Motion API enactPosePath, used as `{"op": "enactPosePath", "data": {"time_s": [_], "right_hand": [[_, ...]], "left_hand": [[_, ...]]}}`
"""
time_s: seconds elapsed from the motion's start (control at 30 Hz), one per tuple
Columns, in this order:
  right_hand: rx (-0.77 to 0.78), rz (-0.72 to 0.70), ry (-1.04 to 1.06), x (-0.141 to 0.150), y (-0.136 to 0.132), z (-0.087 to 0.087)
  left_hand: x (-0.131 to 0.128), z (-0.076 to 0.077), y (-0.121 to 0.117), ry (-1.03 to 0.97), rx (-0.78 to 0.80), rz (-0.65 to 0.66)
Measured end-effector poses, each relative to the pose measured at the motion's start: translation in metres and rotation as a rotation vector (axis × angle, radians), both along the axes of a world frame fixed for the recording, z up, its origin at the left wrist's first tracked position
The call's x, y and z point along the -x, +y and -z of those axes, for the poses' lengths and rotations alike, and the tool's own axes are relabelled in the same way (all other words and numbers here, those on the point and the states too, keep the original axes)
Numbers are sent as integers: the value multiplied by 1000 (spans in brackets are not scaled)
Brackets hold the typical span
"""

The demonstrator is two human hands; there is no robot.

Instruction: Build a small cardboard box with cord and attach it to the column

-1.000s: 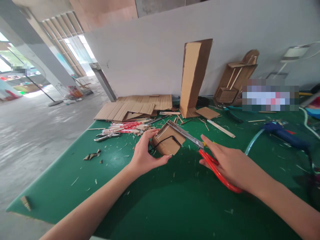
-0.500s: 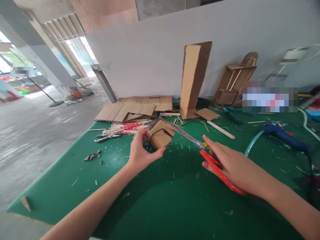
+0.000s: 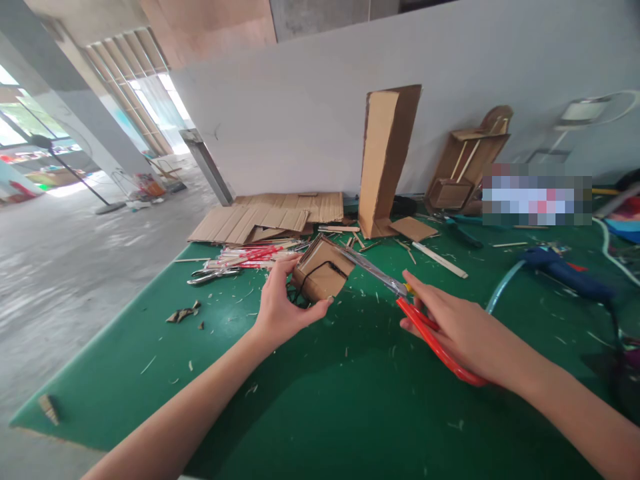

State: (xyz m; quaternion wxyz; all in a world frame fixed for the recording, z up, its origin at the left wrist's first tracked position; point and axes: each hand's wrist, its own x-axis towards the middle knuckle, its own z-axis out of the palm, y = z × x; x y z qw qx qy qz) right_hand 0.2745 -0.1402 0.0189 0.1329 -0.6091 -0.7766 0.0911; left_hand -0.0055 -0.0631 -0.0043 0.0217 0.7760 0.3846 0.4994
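Observation:
A small cardboard box (image 3: 320, 283) with a black cord running across its face is gripped between the thumb and fingers of my left hand (image 3: 283, 300). My right hand (image 3: 460, 327) holds red-handled scissors (image 3: 425, 327). Their metal blades point left, with the tips at the upper right edge of the box; whether cardboard lies between the blades I cannot tell. Part of the cord is hidden behind the box and my left fingers. Both hands are above the green tabletop (image 3: 320, 413).
Behind the box lie flat cardboard sheets (image 3: 235, 223), red-and-white wrapped sticks (image 3: 255, 255) and pliers (image 3: 213, 275). A tall folded cardboard piece (image 3: 383, 160) stands near the wall. To the right are a blue glue gun (image 3: 565, 270) and a wooden stick (image 3: 440, 260). Scraps litter the table.
The box has tilted slightly in my left hand, so the cord shows at a different angle. The scissors stay at its edge. The whole view has shifted a little.

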Motion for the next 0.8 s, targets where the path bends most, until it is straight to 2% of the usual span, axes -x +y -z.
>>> {"op": "enactPosePath", "data": {"time_s": [0.13,0.4,0.8], "right_hand": [[-28,-11,-17,1,1,0],[-77,-43,-65,0,3,9],[-77,-51,-125,3,2,5]], "left_hand": [[-3,-2,-4,26,-32,34],[-5,-1,-7,47,13,35],[-6,-2,-7,91,-32,54]]}}
